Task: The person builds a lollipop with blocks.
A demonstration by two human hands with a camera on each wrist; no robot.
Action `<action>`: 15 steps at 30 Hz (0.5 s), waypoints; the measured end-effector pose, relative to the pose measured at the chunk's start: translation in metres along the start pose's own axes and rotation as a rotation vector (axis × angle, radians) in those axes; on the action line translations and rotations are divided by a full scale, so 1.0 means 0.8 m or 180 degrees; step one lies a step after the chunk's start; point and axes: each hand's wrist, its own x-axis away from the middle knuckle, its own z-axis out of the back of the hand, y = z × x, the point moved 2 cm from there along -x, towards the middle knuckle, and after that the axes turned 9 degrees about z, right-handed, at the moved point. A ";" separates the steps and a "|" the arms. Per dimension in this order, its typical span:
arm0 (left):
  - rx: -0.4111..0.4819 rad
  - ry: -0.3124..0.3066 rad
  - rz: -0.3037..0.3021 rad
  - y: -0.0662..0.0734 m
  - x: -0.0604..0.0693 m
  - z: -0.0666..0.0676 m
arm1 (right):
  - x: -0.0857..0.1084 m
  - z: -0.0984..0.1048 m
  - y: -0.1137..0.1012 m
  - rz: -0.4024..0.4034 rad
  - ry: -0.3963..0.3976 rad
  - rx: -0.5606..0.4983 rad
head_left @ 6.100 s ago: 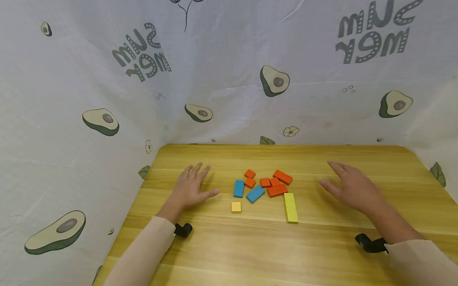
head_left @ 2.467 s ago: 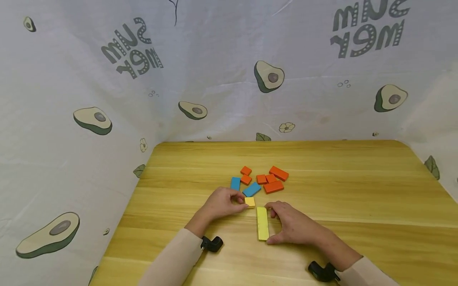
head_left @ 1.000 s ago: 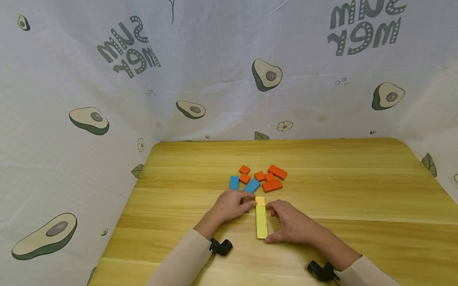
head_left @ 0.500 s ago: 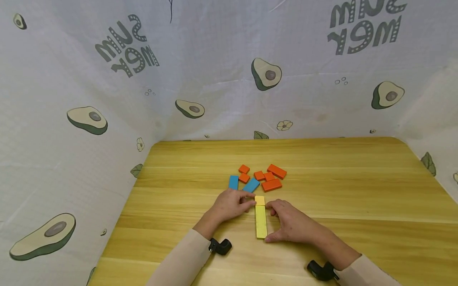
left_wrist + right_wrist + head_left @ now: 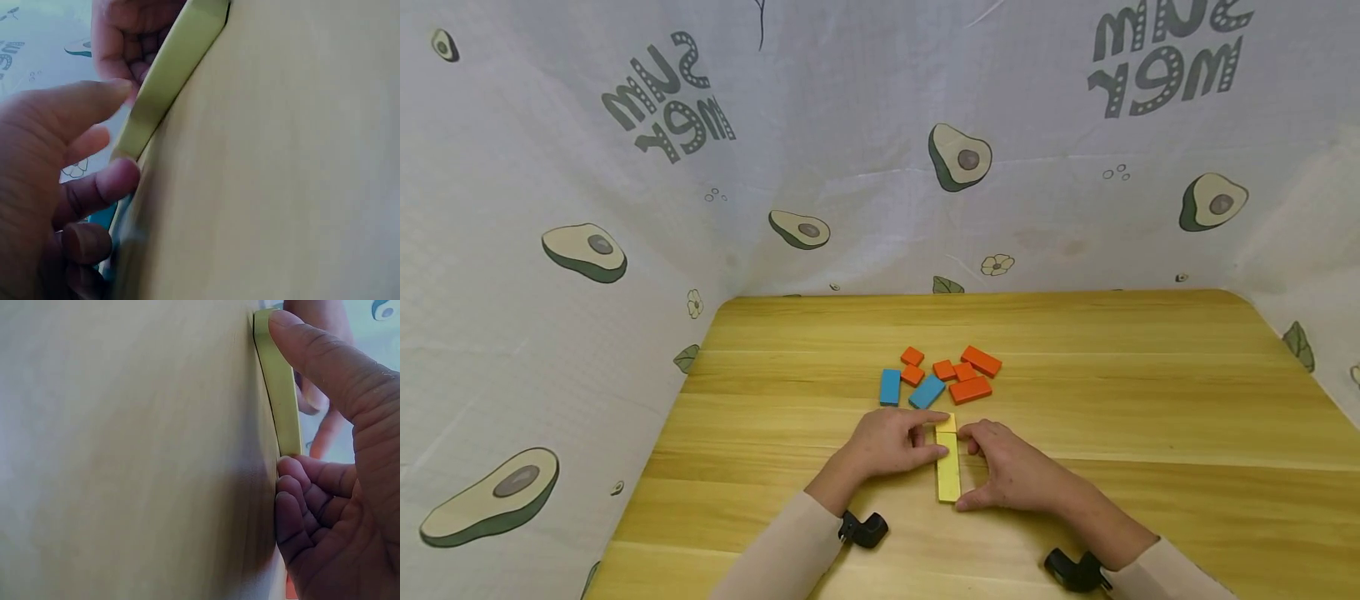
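Observation:
A long yellow block (image 5: 949, 479) lies flat on the wooden table, pointing away from me. A small orange-yellow square block (image 5: 945, 424) sits against its far end, in line with it. My right hand (image 5: 1018, 468) holds the long block by its right side, thumb at the near end and curled fingers by the far end; the right wrist view shows this grip too. My left hand (image 5: 891, 442) reaches in from the left. Its straight index finger lies over the square's far part, and its thumb touches the long block's left side. The left hand's other fingers are loosely bent.
Beyond the hands lie two blue blocks (image 5: 890, 387), two long red-orange blocks (image 5: 971, 390) and several small red-orange squares (image 5: 913, 357). A printed cloth (image 5: 865, 167) hangs behind and beside the table (image 5: 1112, 358).
The long block was moved left and the square brought to its far end. Within the last half second, the left thumb slid from the square to the long block. The right hand has stayed still.

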 end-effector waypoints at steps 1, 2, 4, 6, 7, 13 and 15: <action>-0.0058 0.0005 -0.0042 0.001 0.002 0.000 | 0.000 0.000 0.000 0.0008 0.0010 0.0001; -0.0123 0.0018 -0.0077 0.002 0.003 -0.001 | 0.000 0.000 0.000 0.0014 0.0019 -0.0004; -0.0199 0.0044 -0.0103 0.003 0.004 -0.001 | 0.000 0.000 0.000 0.0031 0.0030 -0.0014; -0.0228 0.0063 -0.0094 0.002 0.004 -0.002 | 0.000 0.001 0.001 0.0034 0.0022 -0.0040; -0.0229 0.0068 -0.0092 0.002 0.004 -0.003 | 0.000 0.001 0.001 0.0032 0.0014 -0.0071; -0.0199 0.0128 -0.0115 0.000 0.004 -0.006 | -0.008 0.016 0.010 -0.0116 -0.0268 -0.0638; -0.0200 0.0157 -0.0137 0.000 0.004 -0.007 | -0.013 0.023 0.016 -0.0139 -0.0384 -0.0848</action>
